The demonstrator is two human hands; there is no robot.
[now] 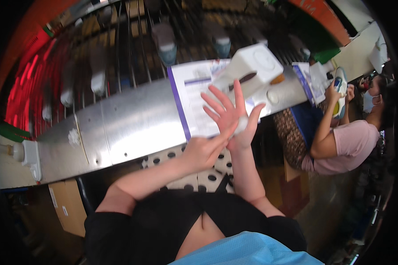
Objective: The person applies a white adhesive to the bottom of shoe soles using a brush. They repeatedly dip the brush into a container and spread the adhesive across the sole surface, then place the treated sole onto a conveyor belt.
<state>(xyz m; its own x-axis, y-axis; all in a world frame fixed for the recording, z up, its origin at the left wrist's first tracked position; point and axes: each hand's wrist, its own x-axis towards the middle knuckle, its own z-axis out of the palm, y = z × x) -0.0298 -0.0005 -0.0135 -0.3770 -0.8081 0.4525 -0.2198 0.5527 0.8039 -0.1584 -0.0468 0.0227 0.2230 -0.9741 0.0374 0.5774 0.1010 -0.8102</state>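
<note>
The right hand (229,115) is wide open, with its palm up and its fingers and thumb spread apart. A small white blob (242,125) sits on that palm, near the bottom of the thumb. The left hand (200,153) comes across from the side, with its fingers touching the palm just beside the white blob. Most of the left hand's fingers are hidden, so one cannot tell if it has hold of anything.

The picture is blurry, so what the white blob is made of cannot be told. It looks light and small, and maybe soft. If it is wet or creamy, it could smear or slip. Scooping it from below with flat fingertips seems better than a hard pinch.

Behind the right hand is a big white container (264,62), with a sheet (191,105) beside it on the shiny surface (135,121). The container looks like stiff plastic. Its side looks like the best place to hold it.
</note>
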